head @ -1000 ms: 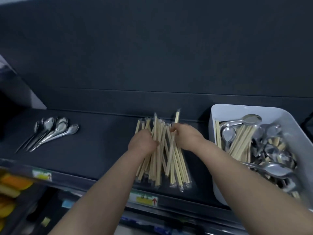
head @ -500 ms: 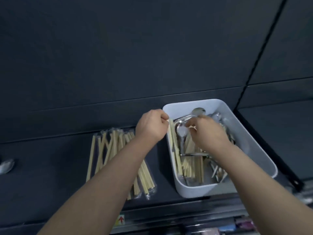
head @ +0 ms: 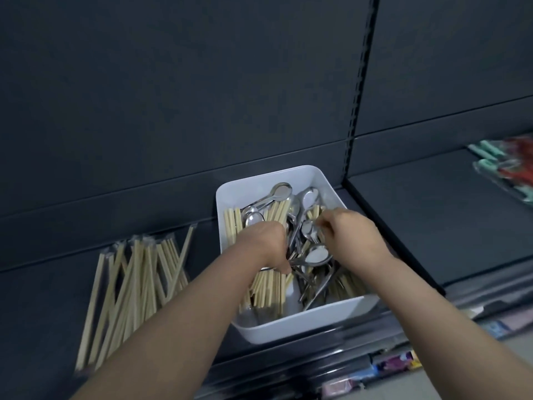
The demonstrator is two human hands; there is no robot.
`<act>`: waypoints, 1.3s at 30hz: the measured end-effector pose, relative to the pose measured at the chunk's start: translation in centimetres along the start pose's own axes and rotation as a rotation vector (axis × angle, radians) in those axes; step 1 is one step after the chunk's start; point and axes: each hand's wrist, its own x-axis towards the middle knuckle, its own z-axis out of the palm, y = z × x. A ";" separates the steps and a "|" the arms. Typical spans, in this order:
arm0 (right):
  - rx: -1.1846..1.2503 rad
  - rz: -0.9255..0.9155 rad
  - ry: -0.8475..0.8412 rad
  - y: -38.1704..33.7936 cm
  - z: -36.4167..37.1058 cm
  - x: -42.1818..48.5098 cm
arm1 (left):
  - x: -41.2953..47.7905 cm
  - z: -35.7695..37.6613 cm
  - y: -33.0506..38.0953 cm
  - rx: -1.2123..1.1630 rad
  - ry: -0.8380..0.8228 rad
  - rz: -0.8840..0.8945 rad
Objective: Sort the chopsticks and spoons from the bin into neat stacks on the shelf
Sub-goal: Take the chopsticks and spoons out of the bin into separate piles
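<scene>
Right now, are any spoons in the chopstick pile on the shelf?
No, the chopstick pile left of the white bin holds only chopsticks; the spoons lie inside the bin.

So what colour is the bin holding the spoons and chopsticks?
The bin is plain white, no pattern; the head view shows it best.

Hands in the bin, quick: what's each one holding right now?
Left hand: curled round chopsticks in the bin.
Right hand: fingers curled among the spoons; a grip cannot be told.
</scene>
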 end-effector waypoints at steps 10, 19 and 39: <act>0.253 0.206 -0.246 -1.5 1.3 5.3 | -2.8 -3.1 -3.8 0.032 0.254 -0.198; 0.106 0.289 -0.264 -3.8 3.4 6.5 | -1.0 -0.8 -3.6 -0.339 0.300 -0.285; 0.445 0.076 -0.215 -5.7 -1.3 4.5 | -3.1 -0.8 -3.8 -0.793 0.667 -0.292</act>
